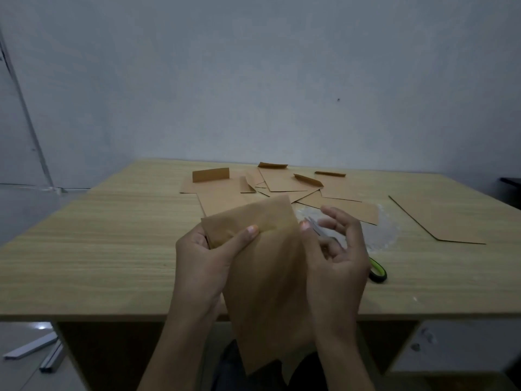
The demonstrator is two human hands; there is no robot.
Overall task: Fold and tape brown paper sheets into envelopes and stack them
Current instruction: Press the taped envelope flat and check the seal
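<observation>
I hold a folded brown paper piece (267, 280) upright above the table's near edge. My left hand (208, 258) grips its upper left part, thumb pressed on the front near the top flap. My right hand (335, 258) is at its right edge, thumb on the paper, the other fingers spread and loosely curved in the air. Several finished brown envelopes (282, 182) with raised flaps lie scattered at the far middle of the wooden table (98, 244). A flat brown sheet (439, 218) lies at the right.
Scissors with a green and black handle (377, 270) lie on the table just right of my right hand, blades partly hidden behind it. A clear plastic film (380, 232) lies under them. Grey wall behind the table. Metal strips (42, 351) lie on the floor at lower left.
</observation>
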